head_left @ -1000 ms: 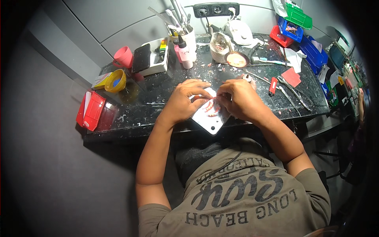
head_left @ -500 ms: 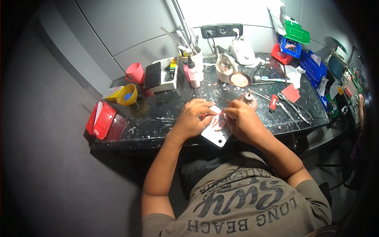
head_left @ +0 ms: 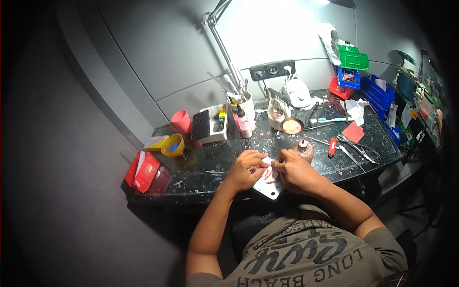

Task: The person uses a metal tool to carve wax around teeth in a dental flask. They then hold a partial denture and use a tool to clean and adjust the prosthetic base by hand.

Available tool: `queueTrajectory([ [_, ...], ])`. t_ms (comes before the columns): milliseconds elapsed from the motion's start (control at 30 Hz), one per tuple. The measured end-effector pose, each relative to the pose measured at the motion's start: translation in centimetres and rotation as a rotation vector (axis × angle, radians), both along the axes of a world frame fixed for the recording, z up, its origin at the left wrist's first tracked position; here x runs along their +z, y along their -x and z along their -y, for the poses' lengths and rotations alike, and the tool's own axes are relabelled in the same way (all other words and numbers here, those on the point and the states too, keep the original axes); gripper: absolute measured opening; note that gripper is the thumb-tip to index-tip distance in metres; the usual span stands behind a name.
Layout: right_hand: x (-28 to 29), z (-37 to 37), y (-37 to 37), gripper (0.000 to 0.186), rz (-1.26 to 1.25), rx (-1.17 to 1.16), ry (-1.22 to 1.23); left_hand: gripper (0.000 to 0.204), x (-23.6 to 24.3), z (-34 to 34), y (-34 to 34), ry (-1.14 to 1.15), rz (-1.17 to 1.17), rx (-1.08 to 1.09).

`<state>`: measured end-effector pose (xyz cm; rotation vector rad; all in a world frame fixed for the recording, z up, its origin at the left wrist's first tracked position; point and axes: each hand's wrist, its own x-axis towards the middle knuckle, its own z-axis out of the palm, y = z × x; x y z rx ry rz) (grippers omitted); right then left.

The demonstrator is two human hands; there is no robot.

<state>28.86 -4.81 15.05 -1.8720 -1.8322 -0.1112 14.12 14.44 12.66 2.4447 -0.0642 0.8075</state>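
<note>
Near the front edge of the black workbench, my left hand (head_left: 246, 171) and my right hand (head_left: 297, 171) come together over a small white plate (head_left: 271, 192) with a hole at its near corner. Curved red-and-white pieces (head_left: 268, 175) that look like rows of denture teeth lie on the plate between my hands. My fingers on both sides are bent and pinched near its far end. Whatever they hold is too small and too covered to name. Just beyond my right hand stands a bottle (head_left: 303, 149) with a pale nozzle and pinkish contents.
To the left are a red bin (head_left: 147, 172), a yellow bowl (head_left: 172, 145), a pink cup (head_left: 181, 122) and a white tray (head_left: 213, 136). A dropper bottle (head_left: 244, 125) stands mid-bench. Metal tools (head_left: 351, 158), a red lighter (head_left: 332, 147) and a pink sheet (head_left: 353, 132) lie right. Stacked bins (head_left: 353, 60) rise behind.
The view has tilted, so the bench sits lower and farther right in the picture. Both hands stay pinched over the plate, with small finger shifts.
</note>
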Motion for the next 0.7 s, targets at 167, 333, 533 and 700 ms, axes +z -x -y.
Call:
queueTrajectory([
  [167, -1.1, 0.7, -0.5, 0.038, 0.075, 0.064, -0.016, 0.013, -0.1, 1.0, 0.6, 0.005, -0.026, 0.073],
  [333, -1.4, 0.3, -1.5, 0.040, 0.094, 0.117, 0.051, 0.015, -0.1, 0.2, 0.3, 0.030, -0.033, 0.036],
  [533, -1.3, -0.6, -1.4, 0.041, 0.157, 0.094, 0.048, 0.017, -0.2, -0.9, 0.3, 0.059, -0.015, 0.022],
  [700, -0.5, 0.0, -0.5, 0.033, 0.131, 0.109, 0.014, 0.014, -1.3, -0.9, 0.2, 0.025, 0.040, 0.012],
])
